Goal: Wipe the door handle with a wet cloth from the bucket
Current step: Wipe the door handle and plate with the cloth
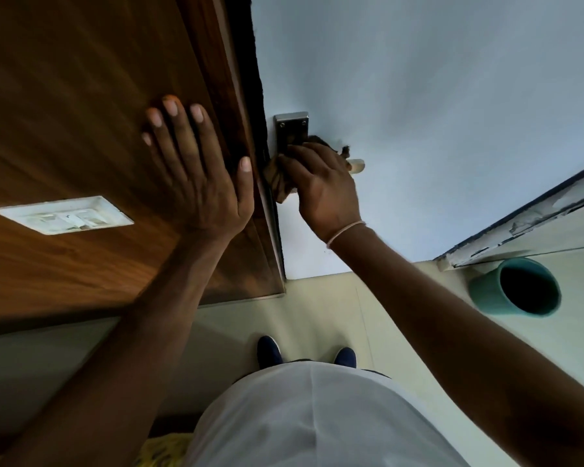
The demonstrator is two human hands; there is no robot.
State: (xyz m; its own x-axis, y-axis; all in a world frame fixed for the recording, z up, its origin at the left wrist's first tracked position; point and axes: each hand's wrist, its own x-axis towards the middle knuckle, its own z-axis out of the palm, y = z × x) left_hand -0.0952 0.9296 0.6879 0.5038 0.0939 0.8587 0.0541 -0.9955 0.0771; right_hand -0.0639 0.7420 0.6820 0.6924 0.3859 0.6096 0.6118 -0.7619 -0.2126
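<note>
The metal door handle has a silver backplate (291, 124) on the pale blue-white door (435, 112), and the lever's tip (357, 165) pokes out to the right of my right hand. My right hand (321, 187) is shut on a brown cloth (279, 182) and presses it over the lever, hiding most of it. My left hand (196, 166) lies flat with fingers spread on the brown wooden panel (81, 112) left of the door edge. The teal bucket (516, 286) stands on the floor at the right, its inside dark.
A white switch plate (63, 215) is set in the wooden panel at left. Below are the pale floor (321, 308), my dark blue shoes (268, 350) and my white shirt. A chipped white frame (526, 224) runs behind the bucket.
</note>
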